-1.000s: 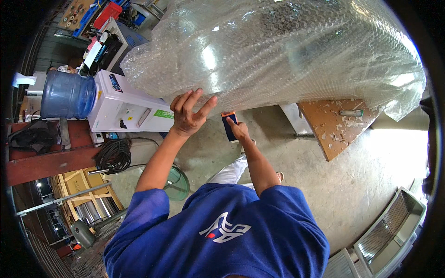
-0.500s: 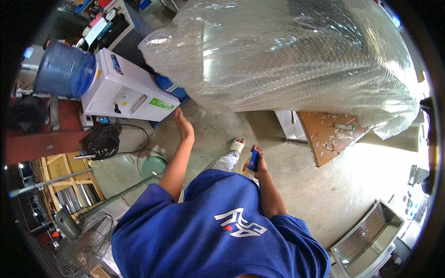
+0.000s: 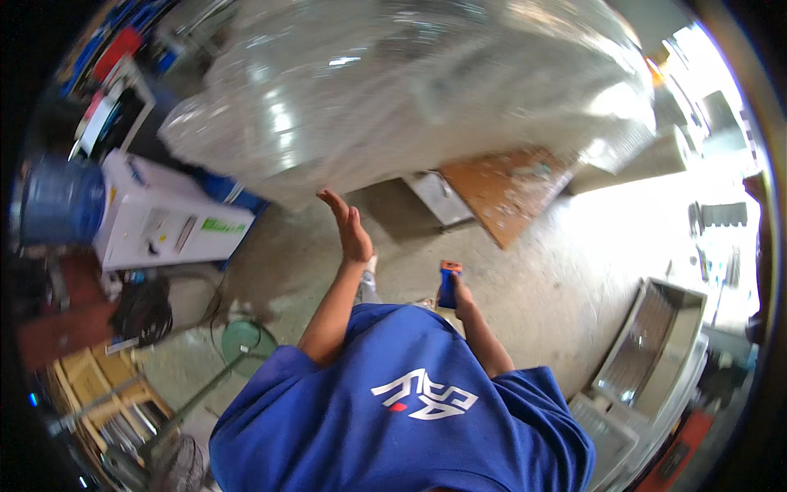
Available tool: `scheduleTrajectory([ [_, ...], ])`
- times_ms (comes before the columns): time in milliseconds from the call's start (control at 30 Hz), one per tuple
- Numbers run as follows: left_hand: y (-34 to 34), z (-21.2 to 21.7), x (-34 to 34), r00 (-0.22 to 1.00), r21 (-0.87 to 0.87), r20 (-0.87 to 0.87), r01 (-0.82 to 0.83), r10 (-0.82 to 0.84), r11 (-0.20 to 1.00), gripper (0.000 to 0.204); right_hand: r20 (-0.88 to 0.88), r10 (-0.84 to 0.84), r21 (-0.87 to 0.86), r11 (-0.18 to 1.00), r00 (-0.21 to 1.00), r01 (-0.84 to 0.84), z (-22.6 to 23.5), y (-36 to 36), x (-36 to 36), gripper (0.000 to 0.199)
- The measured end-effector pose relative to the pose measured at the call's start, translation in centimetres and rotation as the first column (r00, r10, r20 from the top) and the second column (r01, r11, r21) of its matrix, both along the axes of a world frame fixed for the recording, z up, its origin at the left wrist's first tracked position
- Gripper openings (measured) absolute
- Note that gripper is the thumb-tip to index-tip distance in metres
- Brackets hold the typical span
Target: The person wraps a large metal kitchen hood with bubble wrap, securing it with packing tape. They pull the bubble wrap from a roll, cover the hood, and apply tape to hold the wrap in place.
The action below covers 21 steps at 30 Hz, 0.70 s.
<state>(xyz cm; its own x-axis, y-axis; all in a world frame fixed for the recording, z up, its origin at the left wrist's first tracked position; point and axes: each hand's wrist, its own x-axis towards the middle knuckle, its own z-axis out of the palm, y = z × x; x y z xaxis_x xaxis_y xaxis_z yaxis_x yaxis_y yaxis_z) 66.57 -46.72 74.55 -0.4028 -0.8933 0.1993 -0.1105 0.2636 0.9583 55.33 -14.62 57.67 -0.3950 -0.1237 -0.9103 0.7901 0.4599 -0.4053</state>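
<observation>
Concrete floor (image 3: 566, 271) spreads beneath you in a cluttered workshop, with a white water dispenser (image 3: 164, 221) carrying a blue bottle (image 3: 61, 201) off to your left and a brown wooden board (image 3: 508, 184) lying ahead. Your left hand (image 3: 351, 230) is raised edge-on with its fingers (image 3: 334, 203) straight and held together, just below the big bubble-wrapped bundle (image 3: 410, 90) that fills the upper view; whether it touches the wrap is unclear. Your right hand (image 3: 461, 297) hangs low by your blue shirt (image 3: 410, 402), fingers clamped on a blue-and-orange utility knife (image 3: 448, 284).
</observation>
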Motion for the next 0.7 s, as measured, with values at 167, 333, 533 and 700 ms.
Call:
scheduleTrajectory([
  [167,9.1,5.6,-6.4,0.898,0.115,0.056,0.429,-0.437,0.896,0.078,-0.080,0.240,0.180,0.958,0.967,-0.223,0.3,7.1,0.9,0.095],
  [333,14.0,5.2,-12.7,0.897,0.270,0.038,0.416,-0.441,0.868,0.077,0.073,-0.167,-0.045,0.984,0.983,0.171,7.9,11.9,-1.2,0.077],
  [533,17.5,6.4,-23.7,0.851,0.163,0.122,0.490,-0.510,0.856,0.063,-0.018,-0.439,-0.033,0.898,0.898,0.438,3.6,19.7,-3.5,0.082],
  [700,20.5,4.9,-32.6,0.859,0.130,0.131,0.481,-0.496,0.867,0.059,0.003,-0.506,-0.047,0.862,0.863,0.505,4.8,22.1,-9.6,0.081],
])
